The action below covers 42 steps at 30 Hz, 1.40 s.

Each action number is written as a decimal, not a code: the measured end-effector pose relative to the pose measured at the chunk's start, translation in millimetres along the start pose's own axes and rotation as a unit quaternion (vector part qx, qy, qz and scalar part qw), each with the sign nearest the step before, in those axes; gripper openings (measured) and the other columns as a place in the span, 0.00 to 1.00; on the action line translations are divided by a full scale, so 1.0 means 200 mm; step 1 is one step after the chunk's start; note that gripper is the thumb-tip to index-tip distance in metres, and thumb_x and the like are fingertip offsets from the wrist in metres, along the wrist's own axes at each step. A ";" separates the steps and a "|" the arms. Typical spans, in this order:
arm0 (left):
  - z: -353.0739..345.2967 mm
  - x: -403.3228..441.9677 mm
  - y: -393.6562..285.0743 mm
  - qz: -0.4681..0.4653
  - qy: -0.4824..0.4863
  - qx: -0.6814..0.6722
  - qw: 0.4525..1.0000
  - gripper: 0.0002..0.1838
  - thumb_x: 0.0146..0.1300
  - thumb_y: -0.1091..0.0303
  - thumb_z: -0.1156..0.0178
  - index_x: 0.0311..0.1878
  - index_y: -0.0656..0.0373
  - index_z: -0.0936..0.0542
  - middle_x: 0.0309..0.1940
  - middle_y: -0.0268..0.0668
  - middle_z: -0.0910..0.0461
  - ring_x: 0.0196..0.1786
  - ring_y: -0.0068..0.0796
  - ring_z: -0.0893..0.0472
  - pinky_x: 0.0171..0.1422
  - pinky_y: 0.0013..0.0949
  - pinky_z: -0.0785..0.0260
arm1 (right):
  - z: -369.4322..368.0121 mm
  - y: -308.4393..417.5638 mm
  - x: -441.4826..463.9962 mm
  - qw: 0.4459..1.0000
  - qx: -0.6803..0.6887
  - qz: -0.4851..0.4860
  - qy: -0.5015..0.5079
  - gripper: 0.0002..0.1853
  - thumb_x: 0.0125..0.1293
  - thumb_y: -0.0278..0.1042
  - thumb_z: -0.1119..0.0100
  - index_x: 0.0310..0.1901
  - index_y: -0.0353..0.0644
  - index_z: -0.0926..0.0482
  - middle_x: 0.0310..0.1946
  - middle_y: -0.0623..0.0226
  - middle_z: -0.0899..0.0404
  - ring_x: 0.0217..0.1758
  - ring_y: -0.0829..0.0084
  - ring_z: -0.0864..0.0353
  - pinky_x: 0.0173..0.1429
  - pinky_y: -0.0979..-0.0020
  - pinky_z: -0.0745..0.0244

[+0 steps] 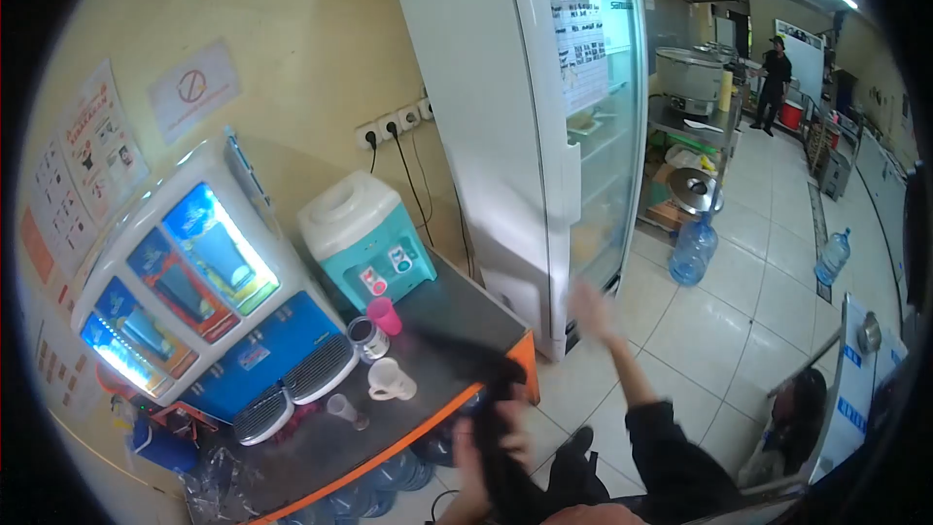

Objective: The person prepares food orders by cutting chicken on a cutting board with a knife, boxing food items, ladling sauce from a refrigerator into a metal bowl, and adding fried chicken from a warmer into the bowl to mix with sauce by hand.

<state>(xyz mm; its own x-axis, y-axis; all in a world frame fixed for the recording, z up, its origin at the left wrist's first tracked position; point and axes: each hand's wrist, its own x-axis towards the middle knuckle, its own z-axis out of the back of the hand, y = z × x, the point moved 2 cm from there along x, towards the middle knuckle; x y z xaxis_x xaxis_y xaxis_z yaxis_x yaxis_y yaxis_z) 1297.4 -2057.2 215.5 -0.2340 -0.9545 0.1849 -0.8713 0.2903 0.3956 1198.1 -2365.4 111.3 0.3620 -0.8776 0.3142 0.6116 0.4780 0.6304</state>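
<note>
My left hand (476, 457) is closed around a dark, cloth-like item (501, 399), whose upper end is smeared by motion over the counter edge. What kind of item it is I cannot make out. My right hand (595, 316), at the end of a black sleeve, reaches forward in front of the fridge (544, 165) and is blurred, so its fingers are unclear. On the dark counter (428, 379) nearest my left hand stand a white mug (391, 381), a dark-and-white cup (367, 338), a pink cup (384, 315) and a small clear cup (345, 410).
A juice dispenser (253, 360) and a turquoise water dispenser (364, 243) stand on the counter. Large water bottles (398, 472) sit below it; another bottle (693, 251) stands on the tiled floor (719, 340). A person (774, 83) stands far down the aisle. A metal table (846, 389) is at right.
</note>
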 end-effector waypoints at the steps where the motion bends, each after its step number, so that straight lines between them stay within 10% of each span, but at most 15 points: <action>1: -0.05 0.03 -0.11 -0.124 -0.011 0.079 0.989 0.27 0.52 0.53 0.43 0.54 0.52 0.32 0.34 0.26 0.27 0.25 0.15 0.37 0.29 0.20 0.44 | 0.05 -0.11 0.31 0.969 0.208 0.046 -0.127 0.30 0.64 0.49 0.54 0.63 0.41 0.40 0.61 0.56 0.36 0.64 0.61 0.38 0.65 0.63 0.44; 3: -0.28 0.03 -0.28 -0.411 -0.115 0.479 0.767 0.24 0.57 0.63 0.44 0.59 0.48 0.34 0.28 0.17 0.31 0.26 0.12 0.36 0.25 0.17 0.42 | 0.20 -0.15 0.85 0.925 0.341 -0.019 -0.165 0.31 0.64 0.49 0.53 0.64 0.38 0.43 0.64 0.54 0.43 0.68 0.60 0.44 0.68 0.65 0.48; 5: -0.48 0.12 -0.25 -0.516 0.031 0.547 0.659 0.24 0.57 0.63 0.45 0.58 0.47 0.34 0.29 0.19 0.32 0.28 0.14 0.36 0.29 0.20 0.41 | 0.29 -0.06 1.11 0.902 0.398 -0.060 -0.158 0.33 0.61 0.53 0.51 0.64 0.44 0.41 0.61 0.51 0.37 0.65 0.61 0.39 0.67 0.67 0.47; 9: -0.64 0.48 -0.10 -0.395 0.298 0.512 0.702 0.22 0.56 0.64 0.46 0.56 0.45 0.32 0.29 0.22 0.33 0.32 0.18 0.34 0.37 0.25 0.40 | 0.06 -0.25 1.49 0.962 0.201 -0.057 -0.176 0.31 0.65 0.51 0.56 0.63 0.37 0.41 0.63 0.53 0.42 0.67 0.60 0.43 0.67 0.65 0.49; 11: -0.64 0.71 -0.14 -0.341 0.328 0.482 0.737 0.22 0.55 0.64 0.46 0.56 0.45 0.31 0.29 0.24 0.34 0.34 0.20 0.34 0.41 0.28 0.39 | 0.17 -0.25 1.45 0.947 0.315 -0.053 0.028 0.31 0.65 0.54 0.56 0.61 0.36 0.38 0.61 0.53 0.39 0.66 0.60 0.42 0.68 0.65 0.50; 15: -0.49 1.20 -0.44 -0.189 0.337 0.374 0.843 0.23 0.54 0.66 0.46 0.56 0.39 0.31 0.33 0.27 0.34 0.44 0.25 0.35 0.53 0.35 0.44 | 0.16 -0.45 1.32 0.966 0.253 0.030 -0.031 0.26 0.68 0.48 0.60 0.59 0.36 0.35 0.59 0.52 0.35 0.65 0.59 0.39 0.68 0.64 0.50; 19: -0.31 1.56 -0.63 -0.127 0.215 0.495 0.832 0.20 0.56 0.65 0.47 0.54 0.42 0.32 0.34 0.30 0.33 0.44 0.29 0.33 0.52 0.36 0.41 | 0.44 -0.80 0.97 0.984 0.175 -0.042 0.000 0.24 0.69 0.44 0.61 0.60 0.37 0.37 0.57 0.57 0.36 0.61 0.63 0.39 0.65 0.66 0.47; 25: -0.05 1.85 -0.80 0.018 0.003 0.682 0.732 0.18 0.58 0.64 0.46 0.52 0.54 0.33 0.36 0.35 0.30 0.46 0.34 0.29 0.55 0.39 0.40 | 1.04 -1.17 0.59 0.688 0.586 -0.106 -0.414 0.26 0.62 0.48 0.47 0.57 0.40 0.35 0.40 0.71 0.29 0.43 0.73 0.29 0.49 0.70 0.31; 26: -0.01 1.92 -0.82 0.050 -0.063 0.713 0.696 0.19 0.58 0.63 0.45 0.51 0.57 0.33 0.36 0.36 0.30 0.47 0.35 0.29 0.56 0.40 0.40 | 1.15 -1.33 0.54 0.780 0.575 -0.025 -0.245 0.30 0.61 0.51 0.48 0.58 0.39 0.37 0.44 0.69 0.31 0.47 0.73 0.31 0.55 0.70 0.35; 27: 0.02 2.01 -0.82 0.095 -0.046 0.687 0.718 0.19 0.60 0.65 0.46 0.52 0.60 0.34 0.39 0.37 0.30 0.50 0.35 0.29 0.58 0.38 0.40 | 1.24 -1.51 0.48 0.723 0.672 0.000 -0.162 0.31 0.63 0.52 0.51 0.60 0.38 0.40 0.50 0.67 0.33 0.53 0.72 0.34 0.61 0.67 0.40; 30: 0.20 2.34 -0.82 0.166 -0.062 0.687 0.705 0.19 0.61 0.66 0.47 0.55 0.59 0.35 0.40 0.36 0.30 0.51 0.31 0.29 0.57 0.35 0.38 | 1.30 -1.60 0.57 0.790 0.466 -0.141 -0.374 0.28 0.64 0.50 0.52 0.60 0.40 0.39 0.52 0.64 0.32 0.53 0.70 0.33 0.60 0.66 0.41; 35: 0.43 2.94 -0.67 0.058 -0.163 0.653 0.737 0.17 0.65 0.68 0.50 0.56 0.57 0.35 0.41 0.32 0.29 0.50 0.25 0.27 0.54 0.27 0.36 | 1.06 -1.16 1.58 0.955 0.261 -0.122 -0.062 0.26 0.63 0.47 0.48 0.57 0.38 0.34 0.47 0.64 0.27 0.44 0.71 0.28 0.48 0.68 0.33; 42: 0.55 3.22 -0.56 -0.046 -0.190 0.642 0.741 0.17 0.65 0.68 0.50 0.56 0.55 0.35 0.41 0.33 0.29 0.49 0.25 0.28 0.54 0.27 0.37 | 0.84 -1.24 2.74 0.925 0.373 -0.057 0.040 0.23 0.63 0.44 0.46 0.54 0.36 0.29 0.46 0.62 0.25 0.39 0.72 0.25 0.42 0.67 0.27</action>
<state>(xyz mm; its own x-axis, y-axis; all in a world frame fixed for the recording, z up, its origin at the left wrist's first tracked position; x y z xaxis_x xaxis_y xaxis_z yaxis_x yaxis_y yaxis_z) 1196.5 -2710.8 191.6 -0.0401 -0.9875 -0.1525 -0.5256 0.1507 -0.8373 1126.5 -2971.4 246.9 0.3933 -0.9015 0.1805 0.0039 0.1980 0.9802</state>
